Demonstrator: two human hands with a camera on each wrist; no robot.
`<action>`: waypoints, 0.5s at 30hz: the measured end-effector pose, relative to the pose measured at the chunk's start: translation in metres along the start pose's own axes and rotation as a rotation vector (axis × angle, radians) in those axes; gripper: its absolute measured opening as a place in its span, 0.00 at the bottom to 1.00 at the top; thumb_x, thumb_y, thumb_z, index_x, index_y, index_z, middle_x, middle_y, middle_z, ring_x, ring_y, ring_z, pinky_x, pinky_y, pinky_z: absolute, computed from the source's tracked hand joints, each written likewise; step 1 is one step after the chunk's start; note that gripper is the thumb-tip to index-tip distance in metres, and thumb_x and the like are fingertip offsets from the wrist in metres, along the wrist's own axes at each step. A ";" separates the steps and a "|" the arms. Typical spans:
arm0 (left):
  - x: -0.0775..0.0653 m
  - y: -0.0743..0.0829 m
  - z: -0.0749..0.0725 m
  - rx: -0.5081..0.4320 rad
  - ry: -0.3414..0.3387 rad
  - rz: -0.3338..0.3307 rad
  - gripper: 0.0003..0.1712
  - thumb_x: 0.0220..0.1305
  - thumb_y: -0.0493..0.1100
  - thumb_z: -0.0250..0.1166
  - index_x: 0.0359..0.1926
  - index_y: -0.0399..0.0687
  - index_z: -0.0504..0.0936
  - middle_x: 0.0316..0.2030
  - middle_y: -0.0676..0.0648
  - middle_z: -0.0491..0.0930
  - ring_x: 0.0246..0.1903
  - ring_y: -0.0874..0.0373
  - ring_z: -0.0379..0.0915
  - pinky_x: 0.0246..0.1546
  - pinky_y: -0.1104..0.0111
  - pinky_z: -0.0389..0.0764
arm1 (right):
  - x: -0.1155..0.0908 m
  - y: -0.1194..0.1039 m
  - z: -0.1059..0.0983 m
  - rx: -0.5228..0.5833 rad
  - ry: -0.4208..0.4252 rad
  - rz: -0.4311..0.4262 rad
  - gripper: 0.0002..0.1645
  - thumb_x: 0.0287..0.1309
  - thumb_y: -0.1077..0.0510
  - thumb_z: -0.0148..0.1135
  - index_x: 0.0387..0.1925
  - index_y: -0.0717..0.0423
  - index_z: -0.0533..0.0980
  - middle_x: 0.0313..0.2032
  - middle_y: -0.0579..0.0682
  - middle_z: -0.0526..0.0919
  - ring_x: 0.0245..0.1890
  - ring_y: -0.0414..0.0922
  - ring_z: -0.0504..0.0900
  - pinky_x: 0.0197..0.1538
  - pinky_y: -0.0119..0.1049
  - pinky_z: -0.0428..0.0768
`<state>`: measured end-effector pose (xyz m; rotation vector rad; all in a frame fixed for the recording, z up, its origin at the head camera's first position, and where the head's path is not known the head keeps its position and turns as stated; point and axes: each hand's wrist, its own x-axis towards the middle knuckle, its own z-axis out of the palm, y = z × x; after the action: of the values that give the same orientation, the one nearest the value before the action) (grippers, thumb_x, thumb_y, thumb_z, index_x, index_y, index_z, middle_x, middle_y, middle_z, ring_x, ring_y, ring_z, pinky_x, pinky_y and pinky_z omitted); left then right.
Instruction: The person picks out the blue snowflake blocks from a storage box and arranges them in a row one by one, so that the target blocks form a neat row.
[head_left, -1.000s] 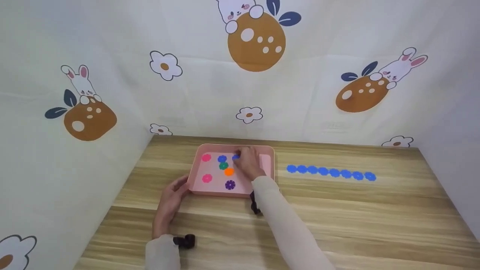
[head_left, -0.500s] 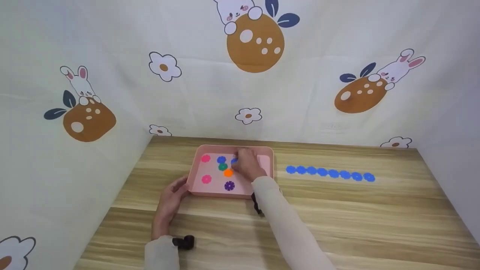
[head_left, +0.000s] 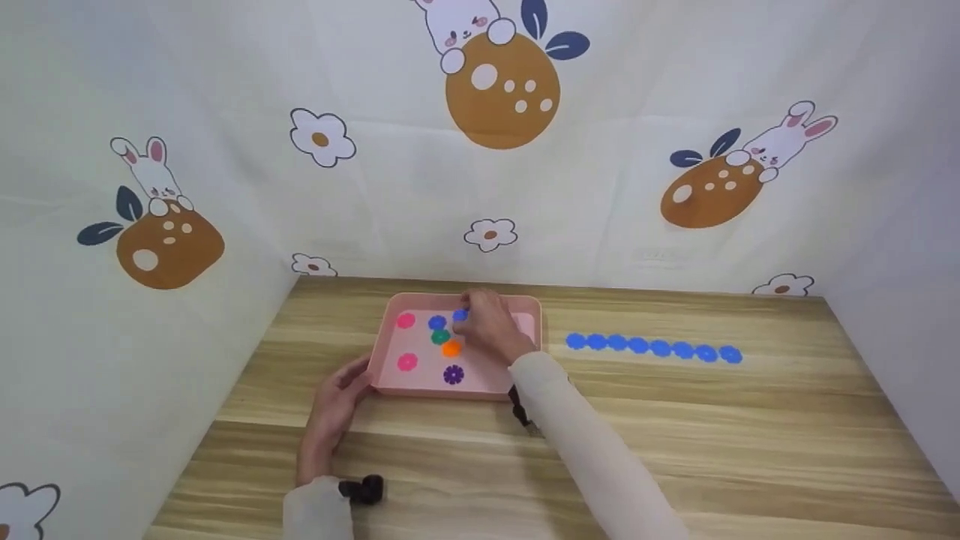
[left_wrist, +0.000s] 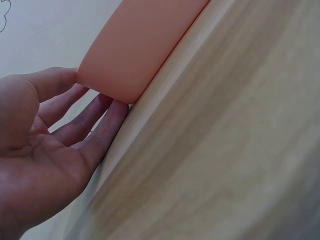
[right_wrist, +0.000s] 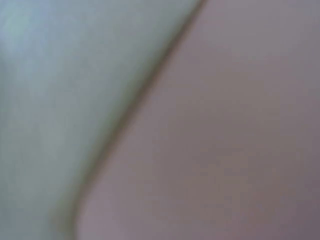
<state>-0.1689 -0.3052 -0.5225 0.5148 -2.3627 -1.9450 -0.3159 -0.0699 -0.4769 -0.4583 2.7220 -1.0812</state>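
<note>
In the head view, my right hand (head_left: 489, 324) reaches into a shallow pink tray (head_left: 435, 391). Its fingertips pinch a blue flower-shaped disc (head_left: 460, 315) over the tray's back half. Beside that lie another blue disc (head_left: 437, 322), a green disc (head_left: 440, 337) and an orange disc (head_left: 451, 349). A purple disc (head_left: 453, 375) and two pink discs, one near the back (head_left: 406, 321), are also in the tray. My left hand (head_left: 334, 405) touches the tray's left front corner. In the left wrist view, extended fingertips rest against the tray wall (left_wrist: 132, 55) from rim to base.
On the wood-patterned table (head_left: 712, 435), right of the tray, several blue flower discs (head_left: 639, 346) lie joined in a row. A patterned cloth (head_left: 390, 172) stands behind the table. The right wrist view is a blurred close-up.
The blue disc in my right fingertips has shifted slightly up toward the tray's back edge. My left hand stays at the tray corner. The head view has drifted slightly.
</note>
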 end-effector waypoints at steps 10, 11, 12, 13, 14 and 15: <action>-0.001 0.000 0.001 -0.017 -0.016 0.020 0.24 0.76 0.42 0.56 0.69 0.43 0.71 0.70 0.40 0.70 0.69 0.48 0.68 0.69 0.60 0.75 | -0.029 -0.003 -0.043 -0.017 0.077 -0.179 0.31 0.56 0.54 0.72 0.60 0.58 0.75 0.53 0.54 0.82 0.53 0.49 0.79 0.61 0.42 0.84; -0.001 0.000 0.001 -0.025 -0.019 0.015 0.24 0.76 0.42 0.56 0.69 0.43 0.71 0.70 0.40 0.69 0.69 0.47 0.68 0.69 0.60 0.75 | -0.033 -0.001 -0.047 -0.014 0.086 -0.194 0.31 0.55 0.55 0.73 0.59 0.59 0.75 0.53 0.54 0.82 0.52 0.49 0.79 0.61 0.42 0.84; -0.002 0.000 0.001 -0.030 -0.020 0.009 0.25 0.76 0.42 0.55 0.70 0.42 0.71 0.71 0.39 0.69 0.69 0.47 0.68 0.70 0.60 0.75 | -0.037 0.000 -0.051 -0.007 0.094 -0.210 0.31 0.55 0.55 0.73 0.59 0.60 0.75 0.53 0.55 0.82 0.52 0.50 0.80 0.61 0.42 0.84; -0.002 0.000 0.000 -0.019 -0.018 0.000 0.25 0.76 0.43 0.55 0.70 0.44 0.71 0.71 0.40 0.69 0.69 0.48 0.68 0.70 0.60 0.74 | -0.040 0.001 -0.054 0.003 0.099 -0.217 0.31 0.54 0.56 0.73 0.59 0.61 0.75 0.52 0.55 0.82 0.52 0.50 0.80 0.60 0.41 0.84; -0.002 0.000 -0.001 -0.013 -0.016 -0.006 0.25 0.76 0.43 0.55 0.70 0.45 0.70 0.71 0.41 0.68 0.70 0.48 0.67 0.71 0.59 0.73 | -0.043 0.002 -0.058 0.008 0.107 -0.228 0.31 0.54 0.56 0.73 0.58 0.61 0.75 0.52 0.55 0.82 0.52 0.50 0.80 0.60 0.41 0.85; -0.002 0.000 -0.001 -0.012 -0.016 -0.010 0.25 0.76 0.44 0.56 0.70 0.45 0.70 0.71 0.41 0.68 0.70 0.48 0.67 0.71 0.58 0.72 | -0.046 0.004 -0.062 0.012 0.115 -0.242 0.31 0.54 0.57 0.73 0.58 0.62 0.75 0.51 0.56 0.82 0.51 0.51 0.80 0.60 0.41 0.85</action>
<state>-0.1671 -0.3059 -0.5220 0.5139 -2.3610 -1.9734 -0.2908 -0.0115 -0.4329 -0.7628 2.8122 -1.2162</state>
